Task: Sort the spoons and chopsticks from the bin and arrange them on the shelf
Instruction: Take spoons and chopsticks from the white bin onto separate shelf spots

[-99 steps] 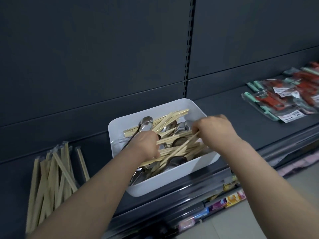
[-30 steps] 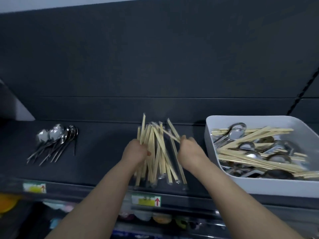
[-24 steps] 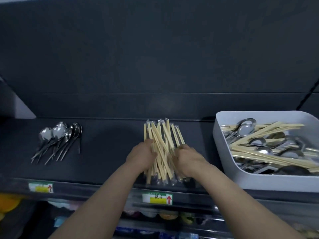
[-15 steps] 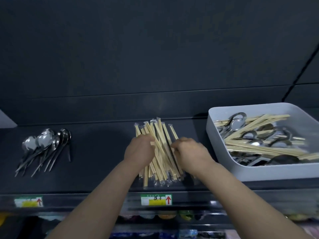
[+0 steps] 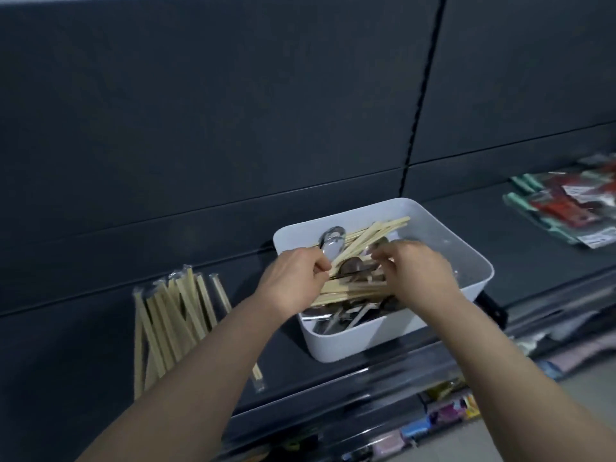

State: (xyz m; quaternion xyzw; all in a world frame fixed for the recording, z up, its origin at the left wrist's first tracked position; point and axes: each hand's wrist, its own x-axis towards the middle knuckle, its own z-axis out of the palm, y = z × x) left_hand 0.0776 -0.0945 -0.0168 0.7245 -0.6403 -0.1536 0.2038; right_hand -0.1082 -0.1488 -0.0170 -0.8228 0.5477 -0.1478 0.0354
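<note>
A white plastic bin (image 5: 468, 253) with rounded corners stands on the dark grey shelf (image 5: 533, 261), turned at an angle to the shelf's front edge and close to that edge. It holds a loose tangle of pale wooden chopsticks (image 5: 373, 231) and shiny metal spoons (image 5: 331, 245); the sticks are thin, square-cut and straw-coloured, most lying crosswise over the spoons, some slanting up towards the far right corner. The spoons are partly buried, one bright bowl showing at the far left corner and darker bowls and handles below along the near wall.

Both arms reach into the bin from the near side; the left hand (image 5: 293, 278) has its fingers curled and grips one end of a flat bundle of chopsticks near the bin's left wall. The right hand (image 5: 416, 271) is over the middle of the bin, fingers bent down onto the other end of that bundle; its back hides whether they close round the sticks, so I cannot tell.

To the left of the bin, apart from it, a pile of wrapped chopsticks (image 5: 173, 315) lies on the same shelf; each pair sits in a clear sleeve, fanned roughly front to back.

Far right, well apart from the bin, red and teal packaged goods (image 5: 566, 208) lie flat on the shelf; behind stands a dark back panel (image 5: 200, 111) with a slotted upright (image 5: 420, 95).
</note>
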